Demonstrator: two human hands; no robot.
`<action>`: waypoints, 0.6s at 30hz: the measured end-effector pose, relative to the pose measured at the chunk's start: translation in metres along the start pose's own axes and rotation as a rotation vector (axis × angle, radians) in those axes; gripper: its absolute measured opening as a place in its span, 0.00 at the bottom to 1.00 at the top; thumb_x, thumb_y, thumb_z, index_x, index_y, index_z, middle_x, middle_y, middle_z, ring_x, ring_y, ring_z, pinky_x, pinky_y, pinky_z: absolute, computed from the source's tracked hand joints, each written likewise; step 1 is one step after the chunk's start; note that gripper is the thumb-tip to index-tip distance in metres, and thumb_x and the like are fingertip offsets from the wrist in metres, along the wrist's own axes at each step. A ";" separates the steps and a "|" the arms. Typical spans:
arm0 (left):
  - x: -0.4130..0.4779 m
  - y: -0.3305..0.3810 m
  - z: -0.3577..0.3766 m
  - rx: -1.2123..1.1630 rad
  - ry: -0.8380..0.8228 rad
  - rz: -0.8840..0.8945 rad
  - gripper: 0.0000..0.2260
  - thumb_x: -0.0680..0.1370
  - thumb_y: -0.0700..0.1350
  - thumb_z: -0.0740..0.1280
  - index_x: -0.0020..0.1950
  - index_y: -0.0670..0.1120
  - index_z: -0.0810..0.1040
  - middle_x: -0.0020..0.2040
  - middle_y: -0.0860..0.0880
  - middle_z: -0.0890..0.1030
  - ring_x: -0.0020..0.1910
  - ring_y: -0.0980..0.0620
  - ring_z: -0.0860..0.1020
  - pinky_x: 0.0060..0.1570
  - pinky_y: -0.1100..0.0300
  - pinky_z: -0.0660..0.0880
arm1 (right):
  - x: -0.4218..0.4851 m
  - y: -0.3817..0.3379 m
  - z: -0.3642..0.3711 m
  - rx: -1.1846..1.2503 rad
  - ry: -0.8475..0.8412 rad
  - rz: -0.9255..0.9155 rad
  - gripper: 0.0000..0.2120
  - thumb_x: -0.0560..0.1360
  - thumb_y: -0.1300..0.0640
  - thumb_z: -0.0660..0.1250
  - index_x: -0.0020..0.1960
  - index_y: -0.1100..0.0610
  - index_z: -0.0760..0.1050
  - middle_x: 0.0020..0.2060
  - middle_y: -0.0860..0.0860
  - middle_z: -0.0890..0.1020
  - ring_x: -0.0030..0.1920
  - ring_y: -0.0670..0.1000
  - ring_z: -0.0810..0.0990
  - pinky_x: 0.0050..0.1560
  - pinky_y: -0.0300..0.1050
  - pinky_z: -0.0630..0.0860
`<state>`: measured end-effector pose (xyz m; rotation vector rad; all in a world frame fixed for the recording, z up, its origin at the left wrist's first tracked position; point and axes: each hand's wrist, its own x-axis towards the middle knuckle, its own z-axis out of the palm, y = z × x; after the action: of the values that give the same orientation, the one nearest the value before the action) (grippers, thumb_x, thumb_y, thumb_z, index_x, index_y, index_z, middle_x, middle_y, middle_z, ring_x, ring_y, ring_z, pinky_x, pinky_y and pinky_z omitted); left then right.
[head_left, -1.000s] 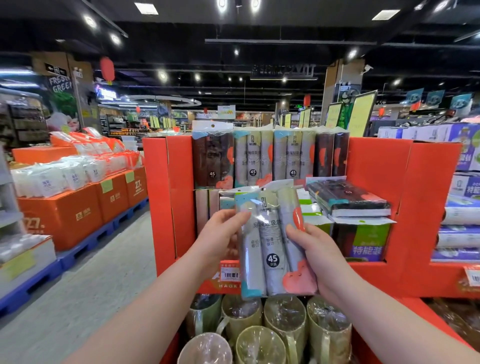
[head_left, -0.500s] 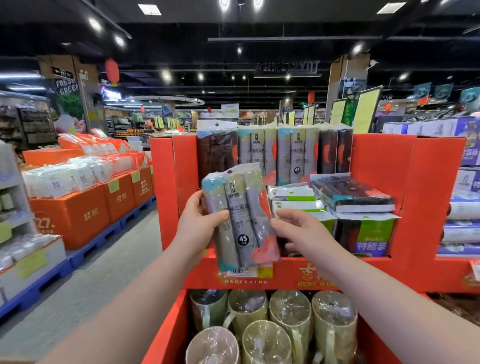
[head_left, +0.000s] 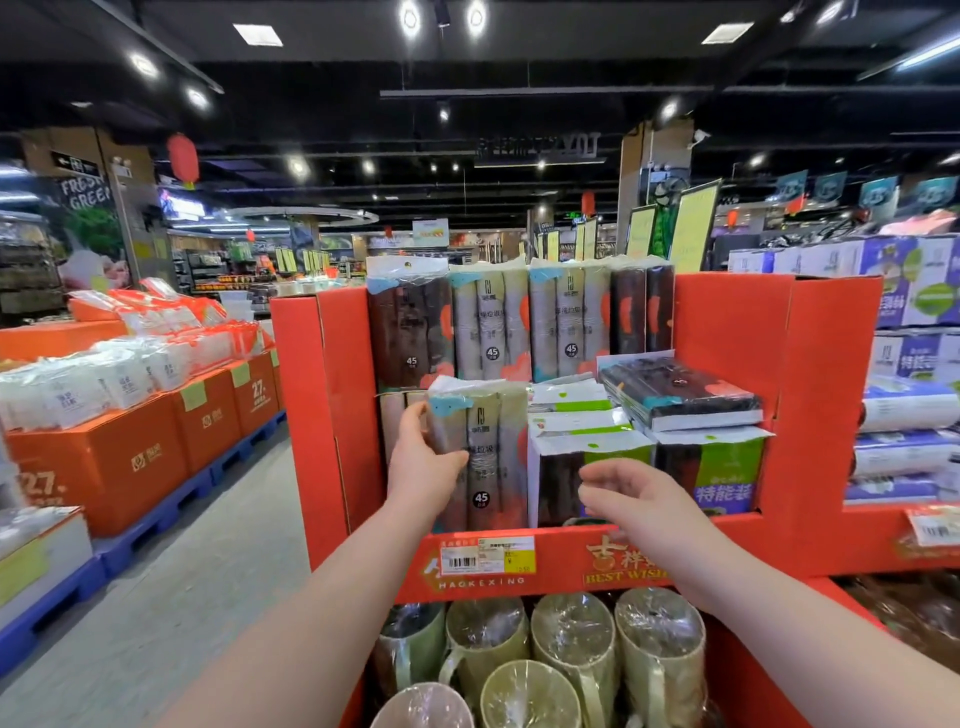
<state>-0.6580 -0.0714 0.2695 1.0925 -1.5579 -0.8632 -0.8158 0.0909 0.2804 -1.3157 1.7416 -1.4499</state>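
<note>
1. The left hand (head_left: 423, 470) grasps the pack of grey rolls (head_left: 485, 457); its thumb lies across the front and its fingers (head_left: 410, 423) curl round the left edge
2. The pack stands upright at the front left of the middle shelf of the red display stand (head_left: 826, 389), its foot just above the price tag (head_left: 488, 555)
3. The right hand (head_left: 641, 499) is released, fingers loosely spread, just beside the pack's right side and not touching it
4. Close on the pack's right stand the green-labelled packs (head_left: 587, 441), touching or nearly so; a dark pack (head_left: 680, 395) lies flat on top of them further right
5. Behind and above, a row of upright packs (head_left: 519, 322) fills the back of the stand
6. More grey rolls are wedged between the pack and the stand's left wall
7. Below the shelf, wrapped mugs (head_left: 571, 639) crowd the lower bin under both forearms
8. Orange boxes (head_left: 104, 457) stand well apart on the left, across the aisle
</note>
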 end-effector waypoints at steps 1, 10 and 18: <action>0.001 -0.005 0.004 0.012 -0.014 -0.031 0.34 0.70 0.35 0.72 0.73 0.49 0.63 0.66 0.45 0.74 0.62 0.45 0.74 0.63 0.49 0.72 | 0.000 0.002 -0.001 -0.014 0.007 0.002 0.08 0.77 0.58 0.66 0.55 0.52 0.76 0.48 0.49 0.80 0.41 0.41 0.81 0.40 0.36 0.75; 0.010 -0.026 0.014 0.114 -0.041 -0.164 0.34 0.70 0.38 0.72 0.73 0.51 0.62 0.64 0.43 0.74 0.57 0.44 0.76 0.58 0.51 0.75 | -0.001 0.014 -0.001 -0.024 -0.006 0.043 0.06 0.76 0.58 0.66 0.53 0.51 0.77 0.44 0.48 0.80 0.45 0.45 0.79 0.43 0.37 0.72; -0.002 -0.020 0.015 0.302 -0.040 -0.145 0.29 0.73 0.44 0.69 0.72 0.50 0.61 0.64 0.43 0.72 0.60 0.40 0.74 0.59 0.49 0.73 | -0.001 0.019 0.006 -0.039 -0.042 0.082 0.06 0.76 0.57 0.67 0.52 0.49 0.76 0.50 0.49 0.82 0.51 0.47 0.80 0.43 0.38 0.74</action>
<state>-0.6683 -0.0767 0.2467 1.4261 -1.6954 -0.7642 -0.8168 0.0878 0.2603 -1.2698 1.7838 -1.3401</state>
